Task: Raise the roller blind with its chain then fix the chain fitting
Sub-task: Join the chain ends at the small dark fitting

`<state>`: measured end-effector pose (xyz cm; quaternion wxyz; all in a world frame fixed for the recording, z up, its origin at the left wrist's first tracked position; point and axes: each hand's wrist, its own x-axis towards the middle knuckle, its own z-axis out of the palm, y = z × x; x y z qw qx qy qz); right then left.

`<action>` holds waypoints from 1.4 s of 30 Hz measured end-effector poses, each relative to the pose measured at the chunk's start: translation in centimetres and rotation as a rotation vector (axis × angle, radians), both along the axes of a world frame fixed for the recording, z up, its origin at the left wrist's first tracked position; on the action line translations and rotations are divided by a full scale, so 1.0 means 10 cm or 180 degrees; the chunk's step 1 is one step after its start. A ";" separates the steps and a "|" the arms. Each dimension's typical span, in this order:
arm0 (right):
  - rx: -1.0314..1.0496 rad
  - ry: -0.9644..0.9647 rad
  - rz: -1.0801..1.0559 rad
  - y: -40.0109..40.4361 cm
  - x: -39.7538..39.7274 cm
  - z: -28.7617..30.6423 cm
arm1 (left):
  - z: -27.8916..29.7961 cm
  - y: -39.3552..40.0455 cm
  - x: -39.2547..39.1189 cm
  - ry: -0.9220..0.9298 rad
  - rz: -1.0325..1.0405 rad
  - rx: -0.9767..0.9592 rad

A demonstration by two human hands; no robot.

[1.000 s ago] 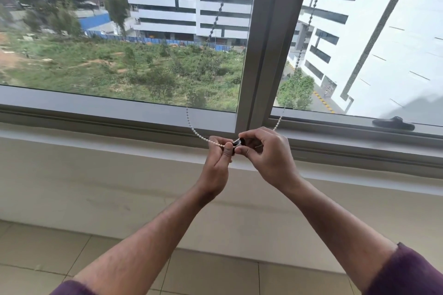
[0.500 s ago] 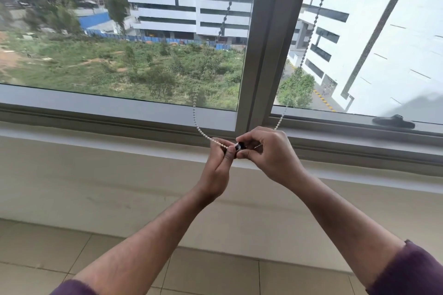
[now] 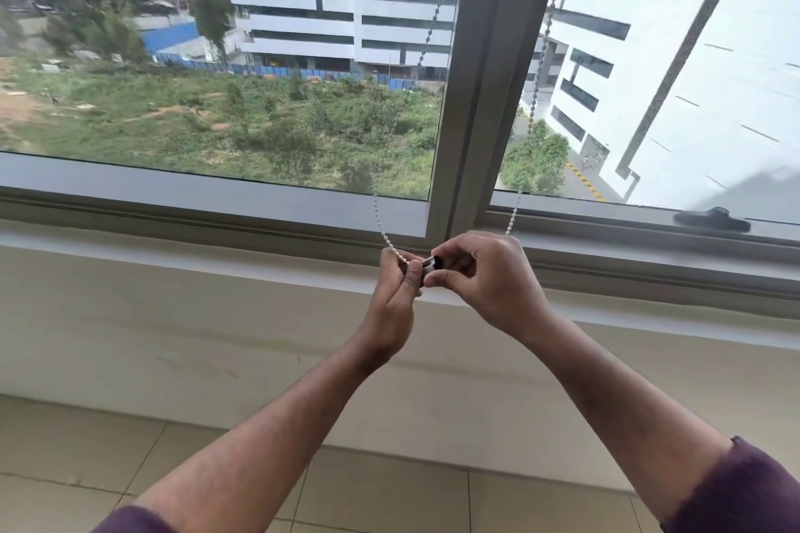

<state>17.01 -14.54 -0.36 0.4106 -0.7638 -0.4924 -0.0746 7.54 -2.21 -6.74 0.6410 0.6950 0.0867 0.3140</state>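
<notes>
Bright daylight came through the window (image 3: 216, 108); white facades beyond it glared, and its frame bowed toward the edges.

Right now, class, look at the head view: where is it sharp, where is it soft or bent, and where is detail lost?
Head view: both hands, left and right, are sharp in even daylight; the chain fades against the greenery; the window frame leans, wide-angle bending; the fitting is mostly hidden by fingers.

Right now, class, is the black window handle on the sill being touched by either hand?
No. The window handle lies far right, while both hands meet at the chain.
</notes>
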 end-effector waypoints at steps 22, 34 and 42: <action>0.0048 0.0673 -0.0072 0.02 0.13 0.05 | -0.04 0.16 0.02 0.0072 -0.0121 -0.0825; 0.0026 0.0149 -0.0059 0.13 0.00 0.07 | 0.01 0.12 0.01 -0.0010 0.0000 -0.0384; -0.0088 0.0369 -0.0076 0.17 0.03 0.05 | 0.00 0.13 -0.02 -0.0034 0.0149 -0.0093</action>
